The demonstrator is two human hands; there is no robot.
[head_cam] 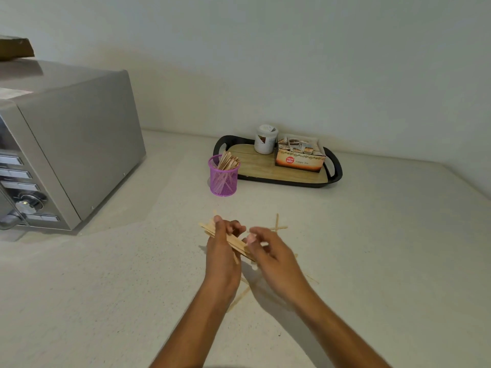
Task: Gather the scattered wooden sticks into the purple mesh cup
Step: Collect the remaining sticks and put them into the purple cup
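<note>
Bundle in the left hand, right hand feeding it more sticks

The left hand (221, 251) grips a bundle of wooden sticks (233, 241), fingers curled round it above the counter (106, 288); the right hand (271, 257) pinches at the bundle's near end, fingertips curled in. Best play, I'd say: square the ends, keep the bundle tight, then sweep up the loose sticks (277, 227) lying just beyond the right fingers and under the wrists. The purple mesh cup (223, 179), already part-filled, stands well beyond both hands, beside the tray (336, 172).
</note>
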